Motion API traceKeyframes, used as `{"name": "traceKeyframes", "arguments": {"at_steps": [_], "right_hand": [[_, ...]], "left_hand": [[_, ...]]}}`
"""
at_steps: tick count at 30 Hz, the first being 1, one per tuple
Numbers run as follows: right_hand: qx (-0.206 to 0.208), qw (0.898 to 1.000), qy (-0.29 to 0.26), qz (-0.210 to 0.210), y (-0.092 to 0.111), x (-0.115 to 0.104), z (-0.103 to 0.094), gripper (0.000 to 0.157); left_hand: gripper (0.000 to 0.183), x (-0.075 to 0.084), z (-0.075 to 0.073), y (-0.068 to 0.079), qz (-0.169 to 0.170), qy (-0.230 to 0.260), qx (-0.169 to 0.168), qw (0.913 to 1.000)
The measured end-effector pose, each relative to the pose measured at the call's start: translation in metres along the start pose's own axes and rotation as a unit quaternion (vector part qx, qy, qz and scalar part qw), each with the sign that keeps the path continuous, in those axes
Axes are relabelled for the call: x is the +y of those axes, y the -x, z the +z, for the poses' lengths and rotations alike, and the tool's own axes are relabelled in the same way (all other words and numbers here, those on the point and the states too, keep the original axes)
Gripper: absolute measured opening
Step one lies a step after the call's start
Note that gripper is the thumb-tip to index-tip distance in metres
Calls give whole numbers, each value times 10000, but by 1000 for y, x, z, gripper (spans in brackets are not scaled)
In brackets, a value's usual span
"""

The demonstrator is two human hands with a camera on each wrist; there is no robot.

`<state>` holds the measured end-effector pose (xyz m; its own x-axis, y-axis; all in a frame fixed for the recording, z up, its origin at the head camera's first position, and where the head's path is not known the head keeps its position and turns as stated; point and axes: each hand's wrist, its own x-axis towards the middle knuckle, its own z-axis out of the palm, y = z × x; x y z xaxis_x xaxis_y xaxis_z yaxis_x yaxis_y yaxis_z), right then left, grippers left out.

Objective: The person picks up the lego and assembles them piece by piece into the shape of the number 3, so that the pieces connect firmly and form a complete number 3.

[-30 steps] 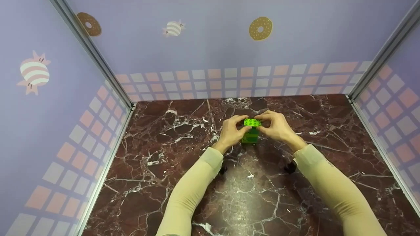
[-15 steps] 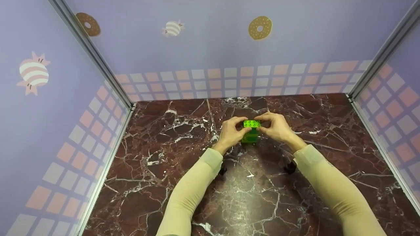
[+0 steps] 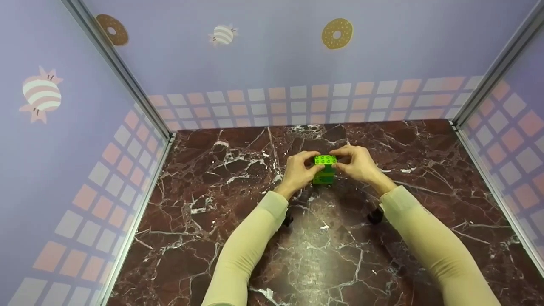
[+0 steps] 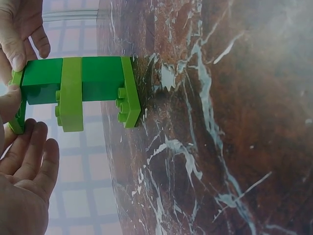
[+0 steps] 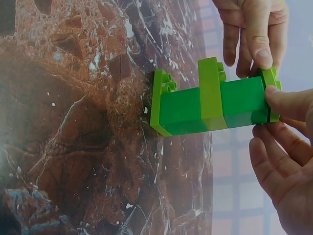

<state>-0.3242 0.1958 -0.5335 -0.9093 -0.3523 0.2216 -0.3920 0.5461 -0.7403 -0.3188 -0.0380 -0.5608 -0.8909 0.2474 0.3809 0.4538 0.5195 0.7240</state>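
A tower of toy building bricks (image 3: 324, 176) stands upright on the marbled table, with dark green bricks between thin light green ones. At its top is a light green studded brick (image 3: 325, 159), lined up over the dark green brick (image 5: 243, 102) beneath; a narrow dark line shows between them in the right wrist view. My left hand (image 3: 298, 172) pinches the top brick's left end between thumb and fingers. On the opposite end, my right hand (image 3: 359, 163) pinches it likewise. Lower down, the middle light green brick (image 4: 72, 95) and the bottom light green brick (image 4: 131, 93) stick out past the dark ones.
The dark red marbled table (image 3: 221, 238) spreads around the tower. Behind it rises a lilac back wall (image 3: 272, 55) with a checked band. Side walls (image 3: 38, 170) close in left and right, joined by metal corner strips (image 3: 119, 68).
The top light green brick has shifted slightly left and squared up over the tower. Both hands keep their pinch on it and barely move. The head view has tilted a little.
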Motion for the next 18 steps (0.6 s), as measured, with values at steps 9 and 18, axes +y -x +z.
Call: {"name": "traceKeyframes", "arguments": {"at_steps": [9, 18], "right_hand": [[20, 9980, -542, 318, 1, 10, 4, 40], [174, 9962, -692, 492, 4, 14, 7, 40]], "left_hand": [[37, -1, -1, 0, -20, -8, -83, 10000], [37, -2, 0, -2, -187, -58, -33, 9998]]}}
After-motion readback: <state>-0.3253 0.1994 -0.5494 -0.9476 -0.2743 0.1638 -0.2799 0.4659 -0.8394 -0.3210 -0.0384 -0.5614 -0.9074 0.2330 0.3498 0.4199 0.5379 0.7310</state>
